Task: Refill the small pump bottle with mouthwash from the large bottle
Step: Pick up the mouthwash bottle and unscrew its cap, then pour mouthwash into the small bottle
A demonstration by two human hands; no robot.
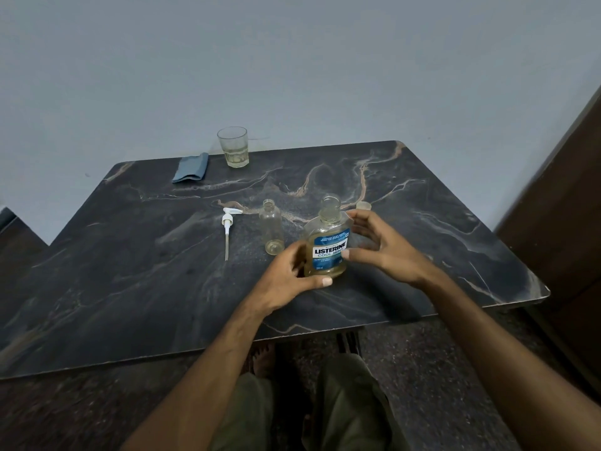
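Two bottles stand uncapped near the middle of the table point(422, 242), and that tells me the pour is being set up. My left hand point(292, 275) curls round the lower left side of the large bottle point(327, 245), thumb laid along its base, so I read it as a light steadying grip. My right hand point(383, 249) is spread wide at the bottle's right shoulder, thumb tip touching the label; whether the fingers behind it touch the plastic I cannot tell. It holds nothing firmly yet.

Just left of the large bottle, the small pump bottle point(272, 227) stands upright, neck open, apparently empty, close enough for a short tilt across. Its pump head point(228, 227) lies flat further left, white with a long thin dip tube pointing toward the near edge, kept out of the pouring path. A pale cap point(363, 206) sits just behind my right hand, probably the large bottle's own.

Clear plastic, squat and flat-faced, the large bottle is about two-thirds full of yellowish liquid under a blue label. The small one is a slim clear cylinder. By the far edge stands a ribbed glass tumbler point(233, 146), and toward the far left corner a folded blue-grey cloth point(191, 167), handy for drips I would guess. The tabletop is dark, smooth, marble-veined.
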